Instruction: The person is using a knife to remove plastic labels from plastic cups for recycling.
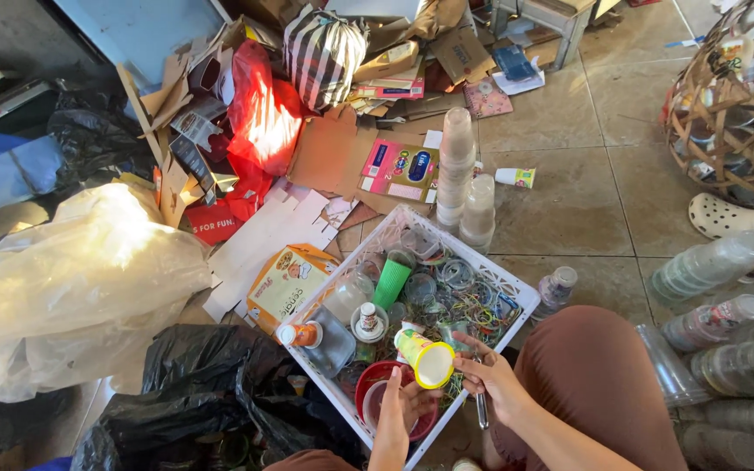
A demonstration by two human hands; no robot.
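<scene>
Hands (447,392) gripping yellow cup (425,358), above white basket (394,222)

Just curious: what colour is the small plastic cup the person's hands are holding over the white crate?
Yellow, with a white inside: small plastic cup, seen in the head view.

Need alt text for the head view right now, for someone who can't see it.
Two bare hands, left hand and right hand, hold a small yellow plastic cup over a white plastic crate of cups, bottles and rubber bands. Around it on the tiled floor lie stacked clear cups, cardboard and rubbish bags.
</scene>
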